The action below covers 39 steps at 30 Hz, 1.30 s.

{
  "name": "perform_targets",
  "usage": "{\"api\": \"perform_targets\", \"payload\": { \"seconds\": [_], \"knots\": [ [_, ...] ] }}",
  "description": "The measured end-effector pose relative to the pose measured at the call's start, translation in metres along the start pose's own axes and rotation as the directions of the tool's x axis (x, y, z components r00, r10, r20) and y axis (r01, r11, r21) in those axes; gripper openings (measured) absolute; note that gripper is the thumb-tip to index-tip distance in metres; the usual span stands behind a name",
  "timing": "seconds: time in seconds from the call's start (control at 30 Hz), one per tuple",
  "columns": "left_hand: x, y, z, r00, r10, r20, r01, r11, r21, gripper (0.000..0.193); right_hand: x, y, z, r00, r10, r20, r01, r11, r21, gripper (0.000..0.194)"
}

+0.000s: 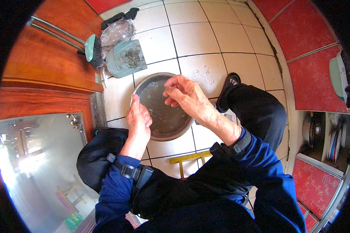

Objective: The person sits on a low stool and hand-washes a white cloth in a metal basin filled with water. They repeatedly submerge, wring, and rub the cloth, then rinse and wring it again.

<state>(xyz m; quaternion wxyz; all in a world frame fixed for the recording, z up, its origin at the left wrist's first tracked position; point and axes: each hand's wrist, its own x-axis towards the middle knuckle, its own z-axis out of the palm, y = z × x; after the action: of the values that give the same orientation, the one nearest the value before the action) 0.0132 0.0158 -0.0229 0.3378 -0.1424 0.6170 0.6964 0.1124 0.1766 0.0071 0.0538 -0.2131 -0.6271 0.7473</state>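
Observation:
A round basin [171, 137] of murky water stands on the tiled floor between my knees. My left hand [138, 116] is over its left rim, thumb up and fingers curled into the palm. The hand looks wet, and nothing shows in its grasp. Above the water, towards the right side of the basin, my right hand [182, 92] is loosely bent with a gap between thumb and forefinger. I see nothing held there, though a very small thing could be hidden by the fingers. Small bits float in the water [160, 109].
A dustpan [128, 59] with grey debris, a broom head [90, 48] and clear plastic [118, 30] lie beyond the basin. Dark specks [202, 74] dot the tiles. A yellow wooden frame [189, 157] is near my legs. Red cabinets [315, 81] line the right, wooden panels [55, 52] the left.

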Motion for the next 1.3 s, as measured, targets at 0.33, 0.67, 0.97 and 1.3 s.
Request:
{"api": "perform_targets", "payload": {
  "seconds": [0.33, 0.67, 0.97, 1.3],
  "knots": [
    [0.002, -0.012, 0.0, 0.995, 0.0, 0.105, 0.004, 0.999, -0.036, 0.035, -0.003, 0.001, 0.002, 0.997, -0.072, -0.011, 0.072, 0.996, -0.044, 0.023],
    [-0.001, -0.011, -0.003, 0.994, 0.001, 0.108, 0.003, 1.0, -0.03, 0.034, -0.006, 0.002, 0.008, 0.995, 0.044, 0.088, -0.027, 0.982, -0.185, 0.022],
    [-0.005, -0.007, -0.003, 0.992, 0.02, 0.128, -0.014, 0.999, -0.047, 0.04, -0.004, 0.005, 0.011, 0.994, 0.034, 0.103, -0.004, 0.959, -0.283, 0.022],
    [-0.01, -0.001, -0.002, 0.991, 0.016, 0.129, -0.006, 0.997, -0.078, 0.039, -0.003, -0.008, -0.005, 0.999, -0.049, 0.0, 0.048, 0.974, -0.22, 0.019]
  ]
}}
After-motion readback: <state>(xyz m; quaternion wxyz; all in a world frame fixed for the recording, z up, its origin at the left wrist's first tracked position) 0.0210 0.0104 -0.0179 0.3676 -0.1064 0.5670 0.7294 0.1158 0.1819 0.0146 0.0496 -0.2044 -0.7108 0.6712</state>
